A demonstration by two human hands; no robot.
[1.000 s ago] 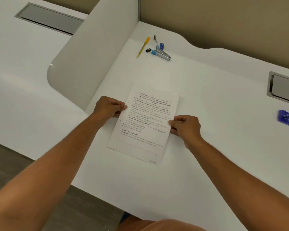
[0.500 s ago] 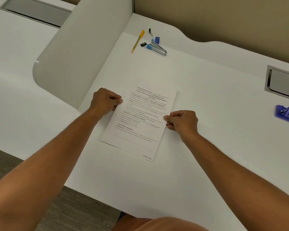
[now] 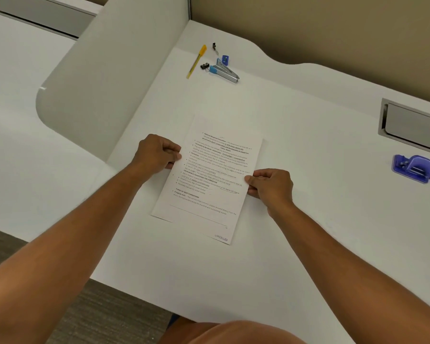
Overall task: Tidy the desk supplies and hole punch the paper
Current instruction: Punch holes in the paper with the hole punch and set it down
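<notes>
One printed sheet (image 3: 209, 180), one pen (image 3: 196, 61), one stapler (image 3: 225, 73), one hole punch (image 3: 413, 168), two binder clips (image 3: 205, 66).

The paper (image 3: 209, 180) lies mid-frame on the surface (image 3: 308, 219), between my left hand (image 3: 157, 153) and right hand (image 3: 271, 186). Pen (image 3: 196, 61), binder clip (image 3: 204, 66) and stapler (image 3: 224, 73) lie at upper centre; the hole punch (image 3: 413, 168) sits far right.

Office workstation, white desk (image 3: 296, 125) with curved partition panel (image 3: 104, 78), beige cubicle wall (image 3: 333, 26), recessed cable hatch (image 3: 415, 125), stapler (image 3: 225, 72), pen (image 3: 196, 61), hole punch (image 3: 413, 168)
</notes>
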